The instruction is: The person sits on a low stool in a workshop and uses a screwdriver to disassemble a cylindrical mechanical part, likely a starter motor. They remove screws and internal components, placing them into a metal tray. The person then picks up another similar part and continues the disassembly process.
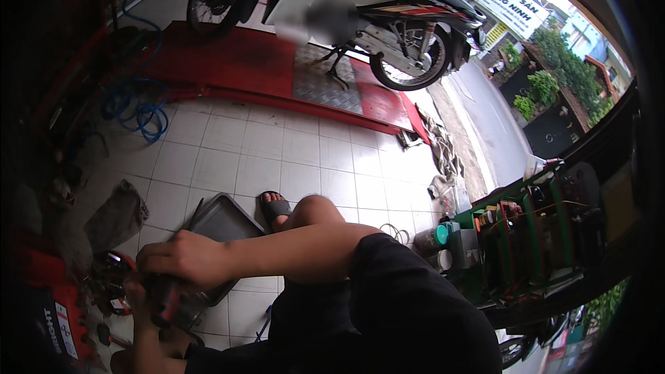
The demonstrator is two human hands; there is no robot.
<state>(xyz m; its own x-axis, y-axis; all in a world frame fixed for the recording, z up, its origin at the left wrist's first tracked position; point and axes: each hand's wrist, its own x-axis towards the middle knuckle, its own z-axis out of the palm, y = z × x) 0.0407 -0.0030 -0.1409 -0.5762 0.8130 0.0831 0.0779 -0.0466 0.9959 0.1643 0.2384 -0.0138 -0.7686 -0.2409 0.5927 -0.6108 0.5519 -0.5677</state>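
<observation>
My right arm reaches across to the lower left, and my right hand (187, 260) is closed, knuckles up, around a tool with a dark red and black handle (165, 305). The tool's working end is hidden. Just below and beside it, my left hand (138, 301) is raised close to the tool. Its fingers are blurred and partly covered, so I cannot tell how they are set. Beyond my right hand a dark grey tray (232, 216) lies on the floor, partly behind my forearm. Next to my hands sits a dark round part with red and orange edges (114, 273), too blurred to name.
A white and black motorbike (409, 10) stands on a red lift platform (242, 62). A coiled blue hose (142, 114) and a grey rag (118, 215) lie at left, near a red box (52, 298). A green tool rack (512, 242) with jars stands right. My sandalled foot (275, 206) is beside the tray.
</observation>
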